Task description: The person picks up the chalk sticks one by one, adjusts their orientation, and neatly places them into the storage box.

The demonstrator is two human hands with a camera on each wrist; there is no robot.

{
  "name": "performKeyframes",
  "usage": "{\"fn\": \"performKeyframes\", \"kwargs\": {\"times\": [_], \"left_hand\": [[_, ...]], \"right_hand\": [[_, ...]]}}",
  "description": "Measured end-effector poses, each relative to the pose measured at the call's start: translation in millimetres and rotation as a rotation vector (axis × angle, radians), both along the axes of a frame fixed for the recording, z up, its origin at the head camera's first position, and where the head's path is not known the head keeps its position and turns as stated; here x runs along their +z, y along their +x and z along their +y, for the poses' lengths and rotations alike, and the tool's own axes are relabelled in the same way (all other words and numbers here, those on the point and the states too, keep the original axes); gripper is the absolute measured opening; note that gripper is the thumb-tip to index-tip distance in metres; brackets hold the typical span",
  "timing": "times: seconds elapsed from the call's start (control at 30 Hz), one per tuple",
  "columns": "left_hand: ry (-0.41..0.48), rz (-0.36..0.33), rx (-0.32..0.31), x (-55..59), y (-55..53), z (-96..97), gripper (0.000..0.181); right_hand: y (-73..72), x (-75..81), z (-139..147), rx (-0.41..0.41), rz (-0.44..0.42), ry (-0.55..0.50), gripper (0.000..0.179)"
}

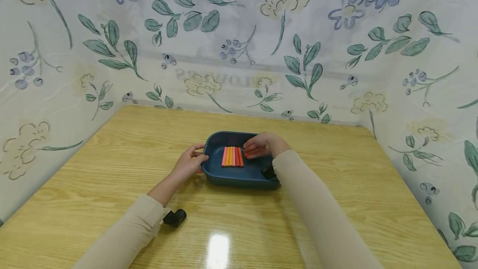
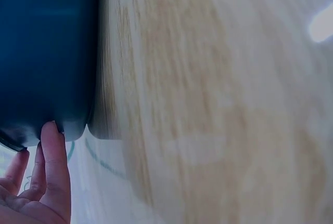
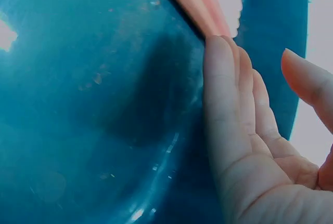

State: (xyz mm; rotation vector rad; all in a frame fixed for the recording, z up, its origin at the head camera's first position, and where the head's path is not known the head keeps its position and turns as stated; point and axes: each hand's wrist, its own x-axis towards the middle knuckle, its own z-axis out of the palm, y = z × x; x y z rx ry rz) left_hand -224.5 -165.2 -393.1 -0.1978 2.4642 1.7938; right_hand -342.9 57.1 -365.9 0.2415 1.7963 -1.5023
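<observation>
A dark blue plastic basin (image 1: 239,183) stands on the table. Inside it lies a row of short pencil-like sticks (image 1: 232,157), side by side, pink, yellow, orange and red. My left hand (image 1: 190,162) grips the basin's left end, thumb at the rim; in the left wrist view its fingertips (image 2: 51,130) press the outer wall. Over the right part of the basin, my right hand (image 1: 262,144) has its fingers stretched towards the row. The right wrist view shows these fingers (image 3: 219,78) straight, their tips at the sticks (image 3: 200,0), the thumb apart.
A wood-grain table (image 1: 123,169) lies beneath the basin. Floral cloth (image 1: 239,53) hangs at the back and both sides. Black wrist cameras sit at the left cuff (image 1: 174,218) and the right cuff (image 1: 269,172).
</observation>
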Motion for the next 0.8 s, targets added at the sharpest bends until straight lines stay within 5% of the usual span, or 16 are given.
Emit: {"fn": "performKeyframes", "kwargs": {"times": [0.3, 0.8], "left_hand": [[0.005, 0.012, -0.012, 2.9, 1.6, 0.5, 0.049], [-0.008, 0.01, -0.02, 2.1, -0.4, 1.1, 0.049]], "right_hand": [[15.2, 28.3, 5, -0.057, 0.052, -0.021, 0.034], [18.4, 42.2, 20, 0.005, 0.122, -0.078, 0.041]]}}
